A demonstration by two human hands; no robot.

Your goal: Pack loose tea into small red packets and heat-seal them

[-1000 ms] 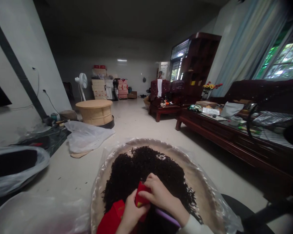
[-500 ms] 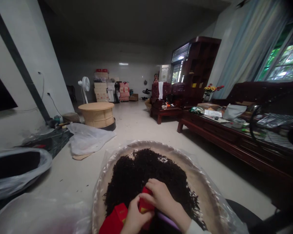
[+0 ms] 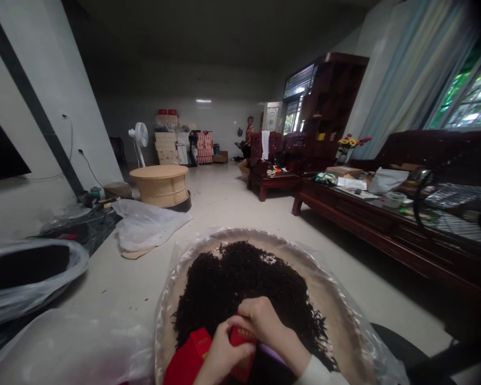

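Sleeve (image 3: 323, 372) down at the bottom edge is pale, and the right hand (image 3: 262, 321) coming out of it has its grip bent over the top end of a small red box (image 3: 244, 335), pinching it there, though some of the fingertips are hidden. The left hand (image 3: 223, 350) has its grip wrapped round the side of that box, thumb across the front just under some gold lettering. So the box is squeezed between both hands, over the near part of a big pile of dark leafy stuff (image 3: 244, 272). A second red box (image 3: 192, 353) is just left of the left hand, cut off by the bottom edge, and something purple (image 3: 272, 353) peeks out under the right wrist. The pile lies in a wide round tray (image 3: 336, 310) with clear plastic round the rim. Off to the left there's a plastic-lined tub (image 3: 70, 289) with more dark stuff in it. Over on the right, a long low wooden desk (image 3: 369, 222) carries loads of clutter, pale pouch (image 3: 387, 181) included. Further back: a round stand (image 3: 160, 171), a white fan (image 3: 141, 135), stacked boxes (image 3: 166, 147) and a person (image 3: 249, 131) near a dark red chair (image 3: 276, 141)
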